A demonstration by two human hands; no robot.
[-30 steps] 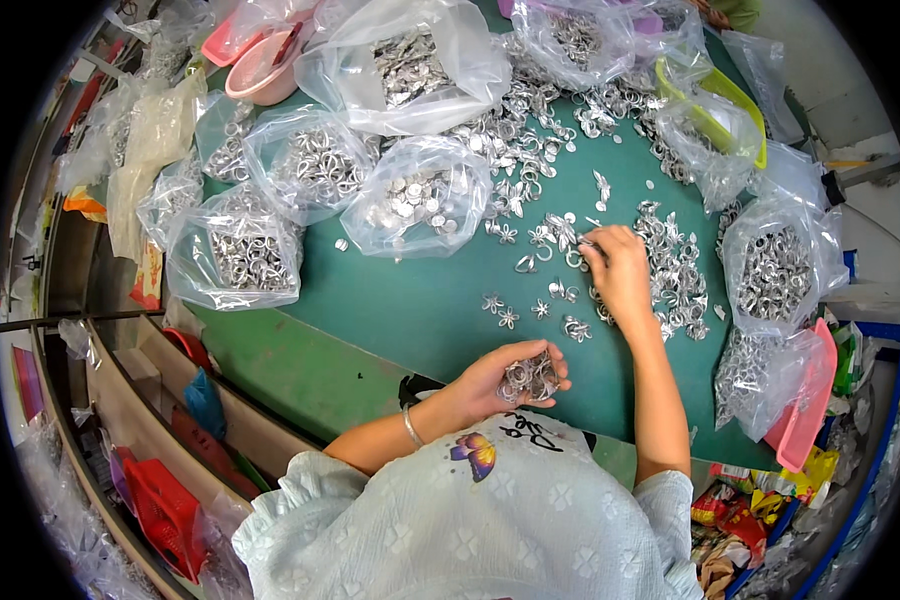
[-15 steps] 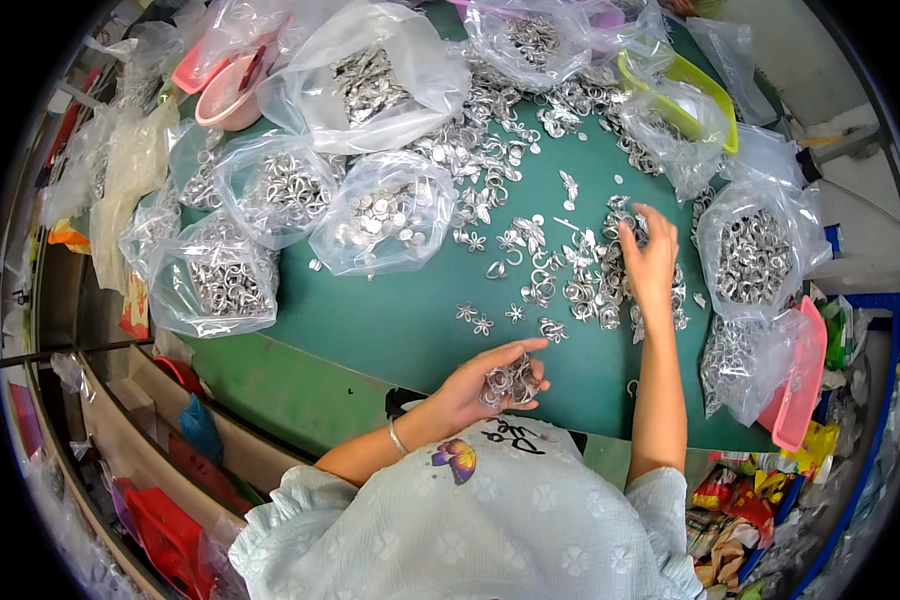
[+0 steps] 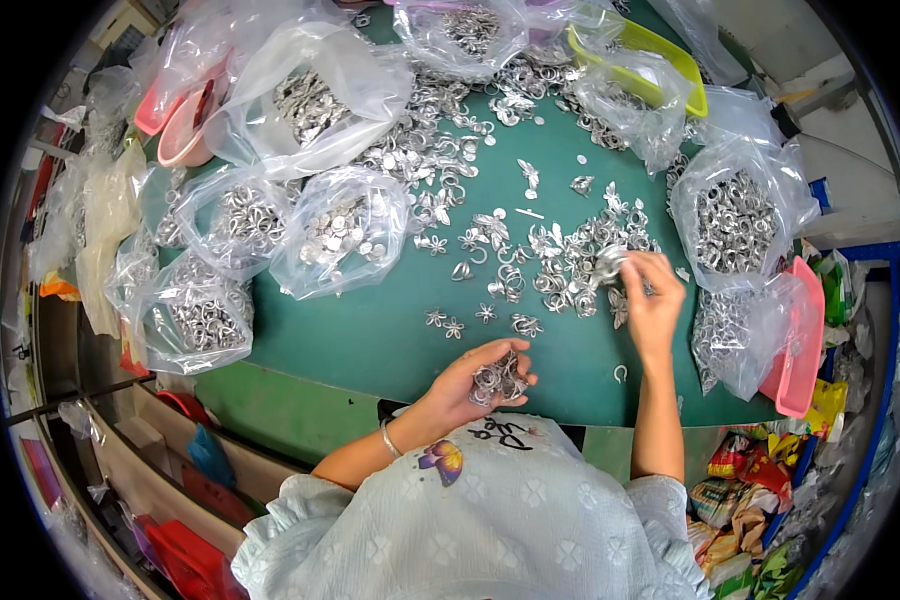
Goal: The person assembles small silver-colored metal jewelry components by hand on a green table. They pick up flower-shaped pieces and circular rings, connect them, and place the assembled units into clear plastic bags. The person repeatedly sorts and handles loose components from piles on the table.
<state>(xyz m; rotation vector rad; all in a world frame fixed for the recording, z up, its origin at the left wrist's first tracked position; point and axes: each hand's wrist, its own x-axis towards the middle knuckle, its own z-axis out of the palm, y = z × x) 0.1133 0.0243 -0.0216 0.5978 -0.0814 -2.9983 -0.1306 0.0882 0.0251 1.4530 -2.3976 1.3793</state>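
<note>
My left hand [image 3: 457, 386] is cupped near the front edge of the table, fingers curled around a small heap of silver metal rings [image 3: 498, 380]. To its right, my right hand [image 3: 655, 300] pinches a shiny silver metal piece [image 3: 610, 265] between thumb and fingers; motion blurs it, so its exact shape is unclear. Just beyond those fingertips spreads a loose pile of silver rings [image 3: 570, 290]. Several flower-shaped metal pieces [image 3: 454, 327] lie on the green tabletop [image 3: 370, 335] beyond my left hand.
Clear plastic bags full of rings stand at the left [image 3: 210, 315] and right [image 3: 735, 225]. One bag holds round discs [image 3: 340, 235]. A yellow-green basket [image 3: 660, 65] sits at the back right, a pink tray [image 3: 798, 345] at the right edge. More loose metal pieces [image 3: 420, 150] cover the far side.
My right hand has drawn back from the pile toward me and now pinches a silver piece. My left hand keeps its rings. The whole view has shifted slightly.
</note>
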